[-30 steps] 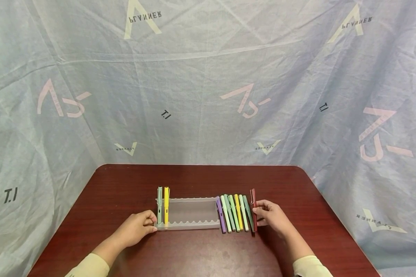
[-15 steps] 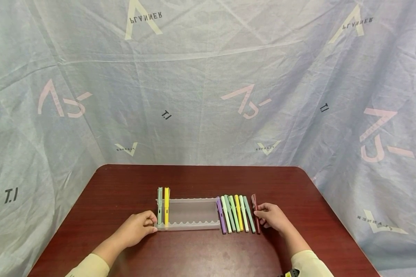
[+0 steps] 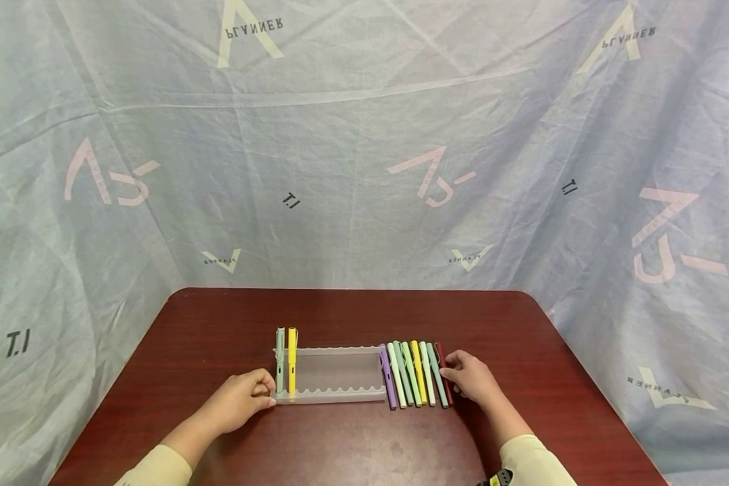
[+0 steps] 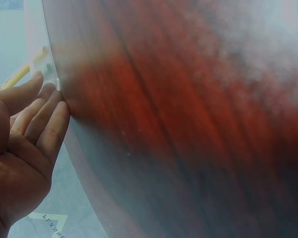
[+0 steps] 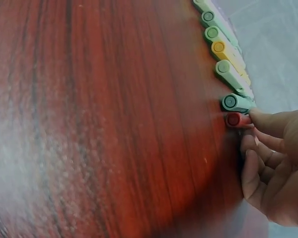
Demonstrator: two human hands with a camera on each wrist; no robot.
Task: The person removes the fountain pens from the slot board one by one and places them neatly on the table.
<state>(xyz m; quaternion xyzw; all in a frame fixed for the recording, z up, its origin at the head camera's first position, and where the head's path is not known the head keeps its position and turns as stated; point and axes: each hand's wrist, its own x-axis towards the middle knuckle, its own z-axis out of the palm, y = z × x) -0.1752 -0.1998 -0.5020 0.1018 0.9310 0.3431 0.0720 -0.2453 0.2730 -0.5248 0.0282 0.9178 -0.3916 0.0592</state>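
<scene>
My left hand point(image 3: 243, 399) pinches the left front corner of a clear plastic pen rack point(image 3: 334, 398) with notched edges. In the rack's leftmost notches lie a grey-green pen point(image 3: 280, 361) and a yellow pen point(image 3: 291, 361), side by side. My right hand point(image 3: 472, 378) holds a dark red pen point(image 5: 234, 119) between thumb and fingers, low on the table. That pen lies right alongside a teal pen point(image 5: 230, 102) at the right end of a row of pens. Part of the red pen is hidden behind my thumb and fingers.
To the right of the rack, the row begins with a purple pen point(image 3: 387, 378) and continues with several green, white and yellow pens, such as an amber one point(image 3: 418, 371). All rest on a dark red wooden table point(image 3: 352, 445). Grey printed cloth point(image 3: 352, 223) hangs behind and at the sides.
My right hand has lowered the dark red pen and shifted it left against the row's right end, after a brief gap beside the teal pen. My left hand stays on the rack.
</scene>
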